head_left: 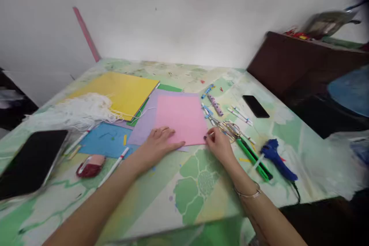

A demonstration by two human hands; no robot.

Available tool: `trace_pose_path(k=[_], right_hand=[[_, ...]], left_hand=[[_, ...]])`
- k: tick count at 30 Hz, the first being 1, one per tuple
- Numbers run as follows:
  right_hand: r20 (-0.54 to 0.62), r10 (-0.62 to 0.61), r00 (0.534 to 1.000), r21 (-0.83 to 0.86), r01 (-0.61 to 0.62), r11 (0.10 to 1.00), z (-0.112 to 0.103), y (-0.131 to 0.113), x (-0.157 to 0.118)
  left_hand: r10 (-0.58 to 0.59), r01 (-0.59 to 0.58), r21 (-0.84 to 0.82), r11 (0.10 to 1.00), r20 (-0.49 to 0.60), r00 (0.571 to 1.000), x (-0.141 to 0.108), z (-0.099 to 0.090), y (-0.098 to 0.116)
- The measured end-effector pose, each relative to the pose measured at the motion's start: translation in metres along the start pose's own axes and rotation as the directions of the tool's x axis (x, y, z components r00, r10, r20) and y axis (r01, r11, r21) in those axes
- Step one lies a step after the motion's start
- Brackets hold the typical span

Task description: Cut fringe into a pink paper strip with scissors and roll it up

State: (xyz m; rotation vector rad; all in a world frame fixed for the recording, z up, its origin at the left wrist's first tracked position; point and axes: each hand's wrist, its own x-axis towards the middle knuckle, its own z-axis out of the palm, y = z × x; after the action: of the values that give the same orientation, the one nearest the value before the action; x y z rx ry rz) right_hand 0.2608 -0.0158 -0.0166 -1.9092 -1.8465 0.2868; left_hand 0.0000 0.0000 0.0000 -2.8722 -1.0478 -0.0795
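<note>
A pink craft sheet (181, 117) lies on the table over a lilac sheet (144, 125), which shows along its left and top edges. My left hand (160, 142) rests flat near the pink sheet's lower left corner, fingers spread. At the lower right corner, my right hand (220, 144) has its thumb and fingers pinched together on the sheet's edge. Gold-handled scissors (235, 128) lie just beyond my right hand, and a green utility knife (255, 159) sits to its right.
A blue glue gun (278, 159) and a dark phone (256, 106) lie to the right. On the left are yellow sheets (123, 88), white yarn (83, 109), a blue sheet (100, 140), a dark red object (90, 166) and a large black device (33, 163). A wall stands behind.
</note>
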Motion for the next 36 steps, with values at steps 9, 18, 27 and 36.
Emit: trace_pose_path(k=[9, 18, 27, 36], right_hand=[[-0.09, 0.056, 0.994, -0.118, -0.067, 0.991, 0.001, 0.0, -0.003], [-0.14, -0.184, 0.973, -0.317, 0.132, 0.939, 0.005, -0.019, -0.014], [0.104, -0.665, 0.74, -0.3, 0.661, 0.688, 0.009, -0.037, -0.037], [0.226, -0.571, 0.789, -0.411, 0.609, 0.679, 0.008, -0.042, -0.049]], left_hand=[[-0.019, 0.019, 0.003, 1.0, 0.038, 0.999, 0.0, -0.004, 0.0], [0.034, -0.034, 0.049, 0.998, -0.001, 0.999, -0.001, 0.002, 0.0], [0.054, -0.051, 0.095, 0.994, -0.027, 0.998, -0.001, 0.004, 0.0], [0.073, -0.072, 0.107, 0.992, -0.004, 0.997, -0.003, 0.009, -0.004]])
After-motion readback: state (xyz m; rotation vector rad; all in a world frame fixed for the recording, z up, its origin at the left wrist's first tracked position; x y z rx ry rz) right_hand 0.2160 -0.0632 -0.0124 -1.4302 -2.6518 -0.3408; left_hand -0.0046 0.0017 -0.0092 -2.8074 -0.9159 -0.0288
